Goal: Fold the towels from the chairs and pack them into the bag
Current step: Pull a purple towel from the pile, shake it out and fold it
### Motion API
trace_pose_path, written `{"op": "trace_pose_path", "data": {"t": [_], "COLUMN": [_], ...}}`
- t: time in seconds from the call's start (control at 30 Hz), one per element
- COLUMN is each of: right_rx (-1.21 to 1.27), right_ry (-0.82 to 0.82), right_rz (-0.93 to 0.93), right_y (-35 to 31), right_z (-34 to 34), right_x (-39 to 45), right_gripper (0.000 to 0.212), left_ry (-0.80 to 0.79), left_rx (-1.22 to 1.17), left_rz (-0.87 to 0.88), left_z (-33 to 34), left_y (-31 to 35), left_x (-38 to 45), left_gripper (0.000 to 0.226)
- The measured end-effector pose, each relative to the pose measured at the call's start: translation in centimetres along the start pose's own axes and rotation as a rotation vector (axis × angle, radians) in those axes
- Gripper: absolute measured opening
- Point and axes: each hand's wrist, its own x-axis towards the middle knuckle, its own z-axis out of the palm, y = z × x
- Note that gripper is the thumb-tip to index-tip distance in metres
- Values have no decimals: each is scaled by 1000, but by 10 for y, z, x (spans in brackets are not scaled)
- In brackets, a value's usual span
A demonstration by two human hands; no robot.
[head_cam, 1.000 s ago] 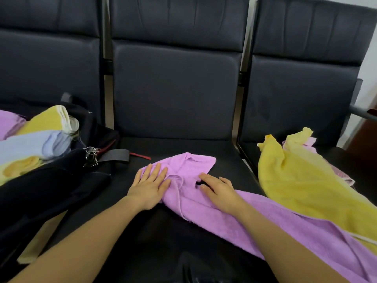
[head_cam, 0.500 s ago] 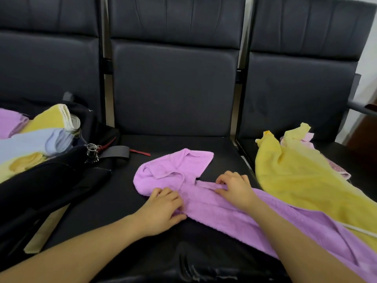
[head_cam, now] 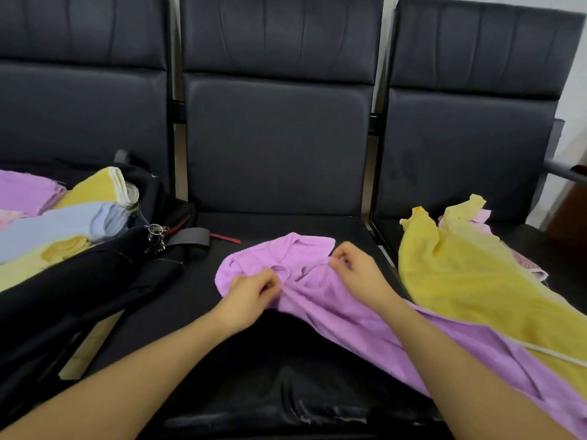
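my left hand (head_cam: 251, 293) and right hand (head_cam: 357, 269) both pinch the edge of the purple towel (head_cam: 355, 315), fingers curled into its cloth. it lies on the middle black chair seat (head_cam: 178, 306). a yellow towel (head_cam: 470, 281) drapes the right chair; the black bag (head_cam: 79, 281) holds folded towels (head_cam: 63, 223) at left.

keyring (head_cam: 155, 236), white wall (head_cam: 571, 90)
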Motion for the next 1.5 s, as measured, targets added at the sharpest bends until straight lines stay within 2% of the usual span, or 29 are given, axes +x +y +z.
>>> {"op": "trace_pose_path", "data": {"t": [0.07, 0.17, 0.3, 0.37, 0.5, 0.63, 0.73, 0.8, 0.9, 1.1, 1.2, 1.37, 1.43, 1.5], "right_rx": [128, 284, 353, 333, 254, 236, 158, 26, 33, 432, 541, 616, 576, 511], "right_ry": [48, 129, 207, 215, 185, 262, 322, 354, 317, 269, 337, 369, 311, 172], "right_rz": [-6, -35, -179, -228, -226, -217, -222, -229, -210, -174, -201, -192, -177, -151], "right_y": [-13, -31, -52, -58, -59, -59, -55, -50, -50, -69, -77, -86, -88, -89], "right_z": [-4, -9, -27, -38, -46, -44, -43, -41, -39, -39, -38, -36, -31, -19], "right_x": [2, 6, 5, 3, 0, -6, -5, -2, -2, -8, -11, -14, -15, -17], "right_gripper": [6, 7, 15, 18, 24, 14, 16, 13, 13, 24, 28, 24, 21, 20], "left_ry": [75, 157, 237, 238, 134, 0, 15, 44, 114, 225, 212, 164, 178, 191], "left_rx": [-134, -254, -342, -307, -243, -32, 176, 160, -6, -268, -276, -130, -185, -264], "left_rz": [-60, -40, -50, -45, -60, -41, 58, 70, 76, 77, 82, 71, 106, 131], "left_z": [-14, -36, -62, -73, -83, -83, -83, -84, -85, -94, -93, -89, -89, -89], "left_y": [11, 27, 43, 47, 46, 50, 46, 43, 43, 61, 61, 59, 64, 70], "left_x": [6, 13, 15, 18, 18, 16, 17, 15, 13, 13, 14, 16, 16, 15], "left_gripper": [21, 15, 14, 20, 26, 17, 8, 15, 15, 16, 15, 14, 15, 16]}}
